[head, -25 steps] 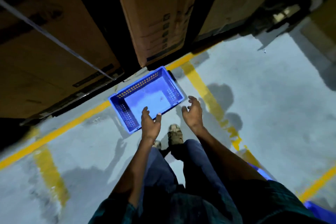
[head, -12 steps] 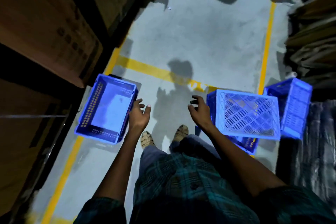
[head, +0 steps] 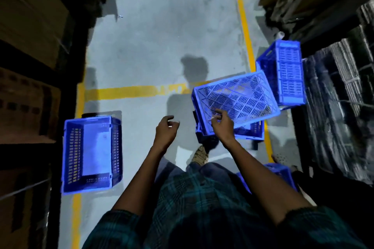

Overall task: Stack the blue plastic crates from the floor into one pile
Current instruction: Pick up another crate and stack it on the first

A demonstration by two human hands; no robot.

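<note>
Open floor (head: pixel 162 50) runs up the centre of the aisle, clear between the crates. Left side blocked: upright crate (head: pixel 92 152) sits against the cardboard boxes (head: pixel 30 26). Right side crowded: upturned crate (head: pixel 235 98) tilted on top of another, side-lying crate (head: pixel 283 75) just beyond it against the dark bundled stock (head: pixel 340 107). Fourth crate (head: pixel 281 176) low right, behind the right arm. Left hand (head: pixel 165 130) hangs over bare floor; right hand (head: pixel 221 125) is at the upturned crate's near edge.

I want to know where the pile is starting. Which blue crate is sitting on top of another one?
The upturned crate by the right hand, lattice base up, resting skewed on a lower crate. The open crate at left sits alone on the floor.
</note>
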